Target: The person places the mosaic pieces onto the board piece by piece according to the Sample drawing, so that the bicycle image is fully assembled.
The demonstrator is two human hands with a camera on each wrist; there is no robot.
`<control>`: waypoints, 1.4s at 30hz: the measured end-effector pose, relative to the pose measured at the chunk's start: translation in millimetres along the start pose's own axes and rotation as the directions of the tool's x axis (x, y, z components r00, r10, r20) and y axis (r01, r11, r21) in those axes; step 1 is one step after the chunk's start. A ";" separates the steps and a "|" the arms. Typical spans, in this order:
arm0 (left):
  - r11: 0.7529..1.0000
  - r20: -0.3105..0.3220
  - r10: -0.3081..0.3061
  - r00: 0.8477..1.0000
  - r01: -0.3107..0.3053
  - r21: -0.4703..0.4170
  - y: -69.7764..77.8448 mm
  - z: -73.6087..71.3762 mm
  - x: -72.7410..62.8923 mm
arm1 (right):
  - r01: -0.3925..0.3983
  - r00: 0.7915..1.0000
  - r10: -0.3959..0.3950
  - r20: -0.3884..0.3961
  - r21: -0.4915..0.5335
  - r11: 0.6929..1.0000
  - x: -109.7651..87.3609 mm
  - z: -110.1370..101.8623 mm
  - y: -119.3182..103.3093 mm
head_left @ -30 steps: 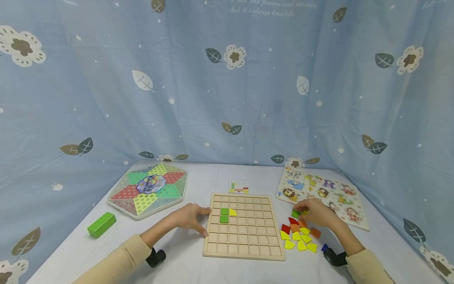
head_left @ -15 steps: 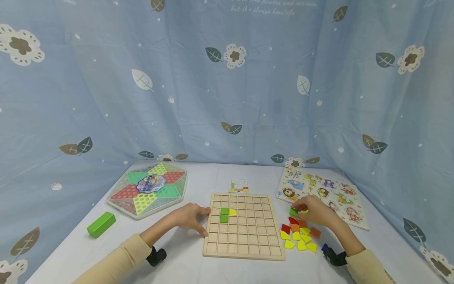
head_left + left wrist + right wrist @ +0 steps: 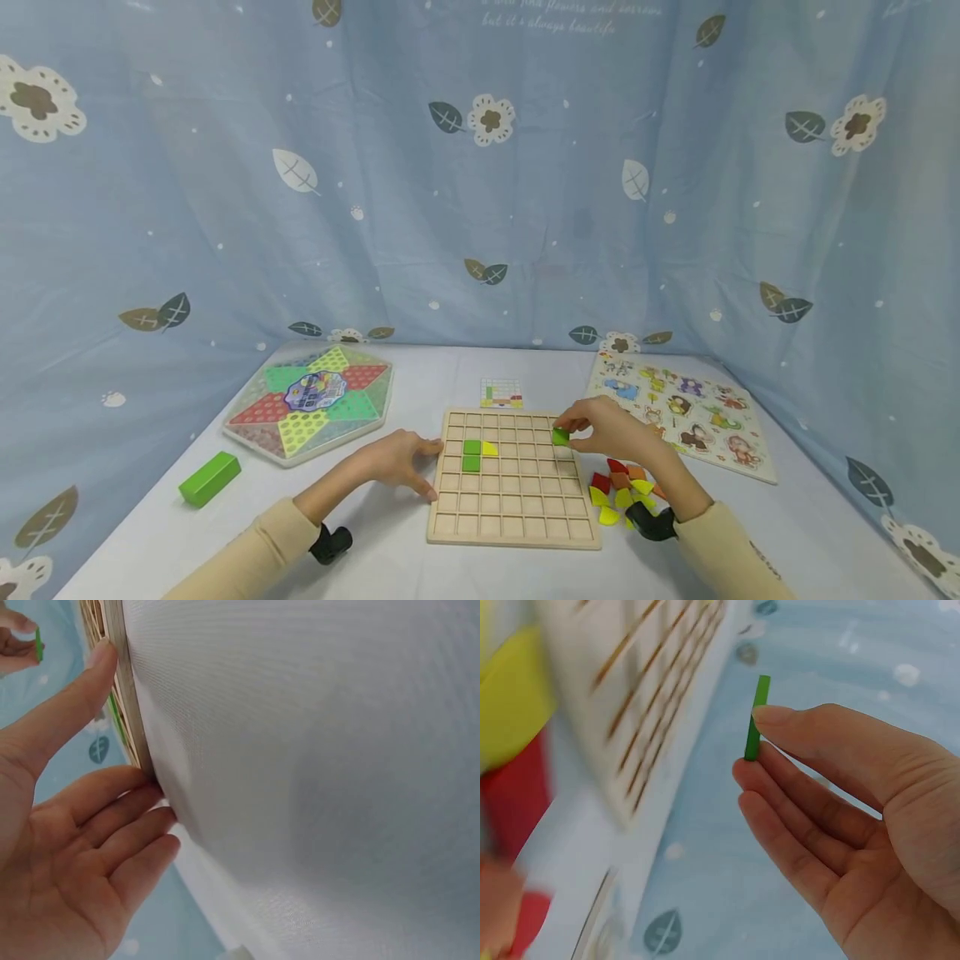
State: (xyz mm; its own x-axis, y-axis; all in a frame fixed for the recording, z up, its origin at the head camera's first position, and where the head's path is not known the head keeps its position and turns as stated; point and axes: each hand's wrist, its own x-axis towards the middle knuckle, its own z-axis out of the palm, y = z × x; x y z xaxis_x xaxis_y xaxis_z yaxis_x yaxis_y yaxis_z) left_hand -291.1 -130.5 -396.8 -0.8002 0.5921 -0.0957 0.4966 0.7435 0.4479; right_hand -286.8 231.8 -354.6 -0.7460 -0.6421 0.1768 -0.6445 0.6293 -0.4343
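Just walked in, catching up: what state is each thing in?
Wooden grid board: flat, mostly empty
Two green tiles: set in adjoining cells
Yellow piece: set in a cell
Held green tile: in the air, off the board
Right grip: pinching that tile
Left grip: touching the board's left edge
Loose pieces: piled, partly hidden
Printed card: flat
Hexagonal game board: flat
Animal board: flat, partly hidden
Green block: on its side

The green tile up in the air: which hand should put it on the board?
Probably the right hand: it pinches the green tile near the right side of the wooden board. The left hand touches the board's left edge and holds no tile.
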 end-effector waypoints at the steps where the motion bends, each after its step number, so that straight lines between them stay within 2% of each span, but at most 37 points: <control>1: 1.000 0.000 -0.004 1.000 0.004 0.002 0.2 0.0 0.0 | 0.006 1.000 -0.006 0.000 0.003 1.000 4.0 1.7 -3.7; 11: 1.000 -0.007 -0.009 1.000 0.009 0.010 0.3 0.6 1.2 | 0.099 0.994 -0.102 0.037 0.071 0.993 39.2 14.4 -41.3; 16: 1.000 0.003 -0.017 1.000 0.017 0.012 2.7 1.3 1.9 | 0.098 0.992 -0.103 0.066 0.087 0.991 48.5 28.9 -58.7; 22: 0.999 0.007 -0.033 0.999 0.032 0.030 4.8 0.3 2.3 | 0.132 0.985 -0.140 0.100 0.083 0.988 53.9 49.2 -70.5; 26: 0.998 0.006 -0.037 0.999 0.037 0.046 4.3 0.0 3.4 | 0.116 0.981 -0.123 0.148 0.058 0.992 56.9 58.0 -76.1; 30: 0.998 -0.003 -0.032 0.999 0.032 0.063 2.3 -1.0 3.5 | 0.100 0.981 -0.103 0.164 0.030 0.995 60.7 63.1 -79.7; 42: 0.999 0.004 -0.002 1.000 0.001 0.054 1.3 -1.5 3.5 | 0.061 0.989 -0.063 0.132 0.022 0.998 63.9 80.7 -78.1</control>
State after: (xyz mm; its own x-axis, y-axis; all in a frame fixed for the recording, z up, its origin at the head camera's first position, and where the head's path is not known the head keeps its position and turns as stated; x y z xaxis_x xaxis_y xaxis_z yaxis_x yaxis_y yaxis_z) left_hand -293.7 -127.9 -395.2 -0.7996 0.5921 -0.0999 0.5129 0.7600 0.3992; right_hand -270.6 106.3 -380.7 -0.6750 -0.7329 0.0856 -0.6849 0.5792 -0.4421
